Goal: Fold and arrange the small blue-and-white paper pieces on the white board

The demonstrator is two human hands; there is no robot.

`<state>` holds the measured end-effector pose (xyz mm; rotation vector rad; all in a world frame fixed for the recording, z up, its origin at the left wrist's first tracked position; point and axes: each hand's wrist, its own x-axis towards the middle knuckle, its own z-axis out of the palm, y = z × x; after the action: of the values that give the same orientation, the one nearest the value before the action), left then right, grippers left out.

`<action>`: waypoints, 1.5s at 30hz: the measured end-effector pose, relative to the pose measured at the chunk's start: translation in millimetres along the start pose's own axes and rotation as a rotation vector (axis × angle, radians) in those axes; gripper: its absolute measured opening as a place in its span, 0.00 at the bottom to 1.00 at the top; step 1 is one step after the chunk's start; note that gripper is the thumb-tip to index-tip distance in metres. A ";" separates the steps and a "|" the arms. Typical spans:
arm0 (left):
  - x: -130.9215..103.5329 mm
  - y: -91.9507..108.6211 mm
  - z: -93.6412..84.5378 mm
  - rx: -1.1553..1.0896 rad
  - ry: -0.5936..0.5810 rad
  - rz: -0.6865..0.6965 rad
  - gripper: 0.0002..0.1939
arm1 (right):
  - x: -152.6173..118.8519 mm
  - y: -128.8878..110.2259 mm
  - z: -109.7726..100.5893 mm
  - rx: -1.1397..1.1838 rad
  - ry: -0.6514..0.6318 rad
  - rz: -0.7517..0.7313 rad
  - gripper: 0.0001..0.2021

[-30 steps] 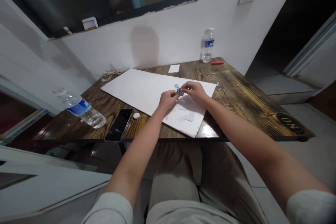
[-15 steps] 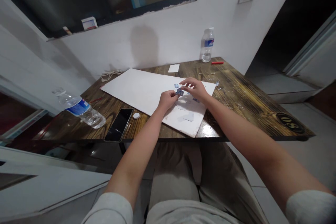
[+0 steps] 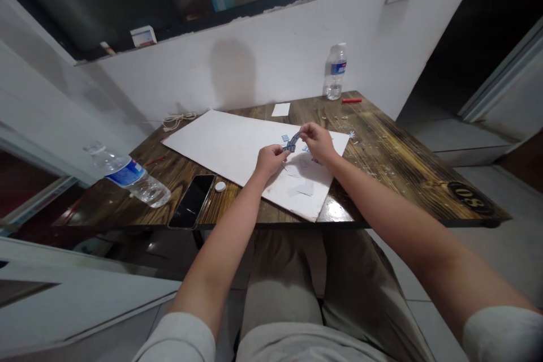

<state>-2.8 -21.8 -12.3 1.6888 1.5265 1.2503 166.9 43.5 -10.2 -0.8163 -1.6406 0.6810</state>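
Above a white board [image 3: 220, 144] my two hands hold a small dark blue and grey striped strip [image 3: 291, 143], perhaps paper; its exact kind is too small to make out. My left hand [image 3: 270, 160] pinches its lower, bunched end between thumb and fingers. The upper end, stretched up to the right, is in the closed fingertips of my right hand [image 3: 318, 140]. Just behind the strip lies a small blue-striped cutout [image 3: 285, 138] on the board. More blue-marked pieces lie partly hidden under my right hand. Pale paper scraps [image 3: 305, 188] rest near the board's front corner.
On the wooden table [image 3: 407, 181] a water bottle [image 3: 136, 178] lies tilted at left, beside a black phone [image 3: 193, 201] and a white cap [image 3: 220, 186]. Behind are a white cable [image 3: 178, 120], a white card [image 3: 280, 110], an upright bottle [image 3: 336, 72] and a red pen-like stick [image 3: 352, 100].
My right hand has closed its fingers on the striped strip and drawn its end up and to the right, so it now stretches between both hands. My left hand stays almost in place.
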 end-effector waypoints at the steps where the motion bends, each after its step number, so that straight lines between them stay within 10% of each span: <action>1: 0.3 -0.5 0.2 0.001 0.004 -0.006 0.13 | 2.2 2.5 -1.0 0.066 0.041 0.032 0.04; 8: 4.3 -0.5 -1.6 -0.080 0.093 -0.073 0.13 | 5.4 3.0 -3.1 0.408 0.032 0.164 0.13; 27: 2.8 9.1 -4.3 -0.315 0.081 -0.189 0.12 | -6.9 -1.2 3.9 0.031 -0.018 0.096 0.13; 45: 5.6 3.1 -3.0 -0.298 0.085 -0.162 0.11 | -8.0 -1.0 7.1 0.152 -0.217 0.211 0.16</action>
<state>-4.4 -17.7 -6.8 1.3118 1.4118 1.3985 160.9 36.4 -15.5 -0.8345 -1.6846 1.0616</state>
